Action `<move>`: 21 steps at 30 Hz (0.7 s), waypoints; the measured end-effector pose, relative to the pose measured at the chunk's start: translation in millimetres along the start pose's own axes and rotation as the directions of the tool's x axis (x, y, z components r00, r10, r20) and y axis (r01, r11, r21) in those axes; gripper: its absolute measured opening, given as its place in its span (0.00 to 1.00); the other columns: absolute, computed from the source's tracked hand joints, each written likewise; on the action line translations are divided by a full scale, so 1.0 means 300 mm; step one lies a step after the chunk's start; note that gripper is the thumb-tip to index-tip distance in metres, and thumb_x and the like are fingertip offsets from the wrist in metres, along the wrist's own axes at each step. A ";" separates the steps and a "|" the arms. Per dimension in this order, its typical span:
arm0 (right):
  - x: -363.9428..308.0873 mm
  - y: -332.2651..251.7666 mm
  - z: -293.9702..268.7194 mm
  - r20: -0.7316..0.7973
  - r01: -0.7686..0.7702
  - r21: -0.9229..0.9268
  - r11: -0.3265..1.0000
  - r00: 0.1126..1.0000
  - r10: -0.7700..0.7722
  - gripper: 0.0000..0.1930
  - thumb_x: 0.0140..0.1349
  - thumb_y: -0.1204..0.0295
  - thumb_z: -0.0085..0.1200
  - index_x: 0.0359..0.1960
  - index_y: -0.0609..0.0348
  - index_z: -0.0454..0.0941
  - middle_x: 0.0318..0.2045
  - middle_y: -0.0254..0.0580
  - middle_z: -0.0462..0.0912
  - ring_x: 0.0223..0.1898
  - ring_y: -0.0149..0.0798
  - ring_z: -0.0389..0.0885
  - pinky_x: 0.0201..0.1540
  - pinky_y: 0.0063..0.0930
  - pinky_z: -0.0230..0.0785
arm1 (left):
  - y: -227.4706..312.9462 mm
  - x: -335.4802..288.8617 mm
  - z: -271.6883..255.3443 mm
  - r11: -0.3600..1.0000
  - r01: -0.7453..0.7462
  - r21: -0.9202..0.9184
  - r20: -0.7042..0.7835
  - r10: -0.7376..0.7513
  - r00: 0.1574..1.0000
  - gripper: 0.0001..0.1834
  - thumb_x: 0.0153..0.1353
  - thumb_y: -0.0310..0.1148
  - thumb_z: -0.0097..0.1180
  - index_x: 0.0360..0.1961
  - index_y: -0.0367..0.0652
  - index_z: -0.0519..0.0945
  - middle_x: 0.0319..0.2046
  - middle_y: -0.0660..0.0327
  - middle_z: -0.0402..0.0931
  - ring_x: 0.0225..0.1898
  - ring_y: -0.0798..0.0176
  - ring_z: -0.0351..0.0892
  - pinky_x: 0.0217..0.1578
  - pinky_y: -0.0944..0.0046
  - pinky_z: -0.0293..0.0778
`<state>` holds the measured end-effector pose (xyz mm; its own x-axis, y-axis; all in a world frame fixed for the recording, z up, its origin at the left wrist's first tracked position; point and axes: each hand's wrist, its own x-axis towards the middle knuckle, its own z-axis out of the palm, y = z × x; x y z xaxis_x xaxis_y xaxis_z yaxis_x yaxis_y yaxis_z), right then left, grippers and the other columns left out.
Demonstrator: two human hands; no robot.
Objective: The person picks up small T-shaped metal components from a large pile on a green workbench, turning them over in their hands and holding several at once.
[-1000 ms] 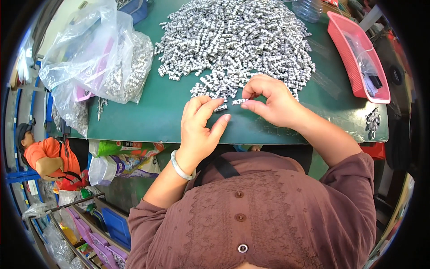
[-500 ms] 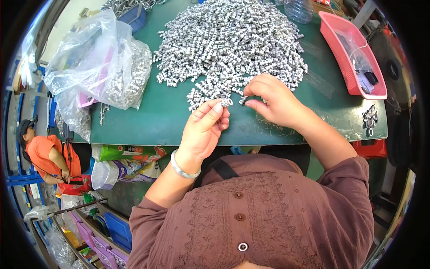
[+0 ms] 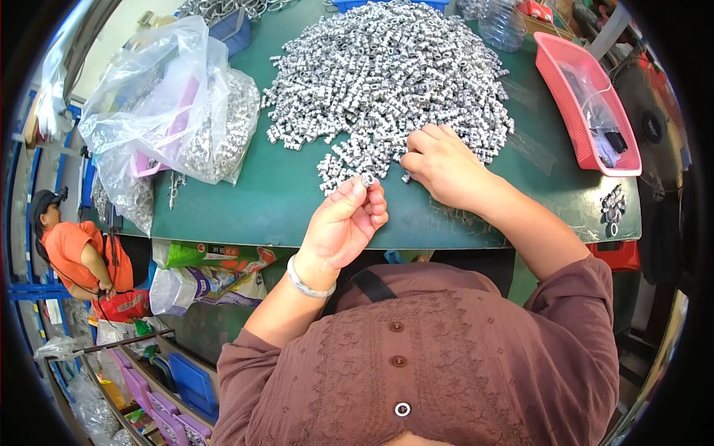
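A big heap of small silvery metal fittings [image 3: 387, 74] covers the middle of the green table [image 3: 297, 215]. Between thumb and forefinger, my left hand [image 3: 341, 223] pinches one small ring-shaped metal fitting [image 3: 368, 179], held just in front of the heap's near edge. My right hand [image 3: 446, 167] rests at the near right edge of the heap, fingers curled down among the pieces. Its fingertips are hidden from this angle, so what they grip cannot be made out. One loose fitting [image 3: 406, 178] lies just below those fingers.
Left of the heap stands a clear plastic bag [image 3: 223, 126] of metal parts. A pink basket [image 3: 554, 89] sits at the right, near a few dark and silvery pieces [image 3: 613, 204]. A person in orange [image 3: 78, 256] is at far left; purple bins [image 3: 160, 405] stand lower left.
My right hand has turned and its fingers have curled in closer to the heap's edge. The fitting in my left hand has been tilted and sits lower in the fingertips.
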<state>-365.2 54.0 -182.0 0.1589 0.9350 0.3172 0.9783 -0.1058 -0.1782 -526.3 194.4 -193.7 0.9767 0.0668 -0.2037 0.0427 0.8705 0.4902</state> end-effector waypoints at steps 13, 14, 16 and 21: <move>-0.021 0.013 -0.006 -0.001 -0.053 0.079 0.995 0.999 0.054 0.10 0.45 0.73 0.58 0.30 0.59 0.73 0.35 0.39 0.71 0.42 0.41 0.67 0.46 0.35 0.57 | 0.005 0.003 -0.006 0.989 -0.025 0.143 -0.117 0.042 0.992 0.11 0.57 0.31 0.48 0.39 0.39 0.71 0.33 0.58 0.74 0.31 0.63 0.73 0.32 0.67 0.71; -0.022 0.013 -0.006 0.000 -0.062 0.082 0.995 0.998 0.062 0.10 0.44 0.73 0.58 0.29 0.59 0.73 0.35 0.38 0.71 0.42 0.41 0.67 0.46 0.35 0.57 | 0.000 0.004 -0.003 0.973 0.001 0.230 -0.146 0.033 0.989 0.11 0.57 0.32 0.48 0.40 0.39 0.71 0.31 0.59 0.73 0.28 0.65 0.71 0.29 0.69 0.68; -0.023 0.008 -0.006 0.016 -0.071 0.065 0.995 0.997 0.070 0.10 0.44 0.73 0.58 0.29 0.59 0.73 0.35 0.38 0.71 0.42 0.41 0.67 0.46 0.35 0.57 | -0.012 0.004 0.006 0.960 0.020 0.279 -0.202 0.039 0.979 0.10 0.58 0.31 0.48 0.40 0.39 0.72 0.28 0.63 0.71 0.25 0.69 0.67 0.25 0.72 0.63; -0.029 0.015 -0.001 -0.005 -0.063 0.086 0.994 0.998 0.064 0.09 0.44 0.73 0.58 0.28 0.58 0.74 0.35 0.37 0.71 0.41 0.41 0.67 0.46 0.34 0.57 | -0.015 0.006 0.012 0.941 0.068 0.330 -0.214 0.005 0.977 0.08 0.58 0.28 0.49 0.38 0.40 0.74 0.27 0.64 0.72 0.25 0.71 0.68 0.24 0.73 0.63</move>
<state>-362.1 45.3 -185.3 0.2219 0.9246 0.3098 0.9512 -0.1354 -0.2773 -524.0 188.8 -193.1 0.9093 0.1737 -0.3780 0.1758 0.6631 0.7276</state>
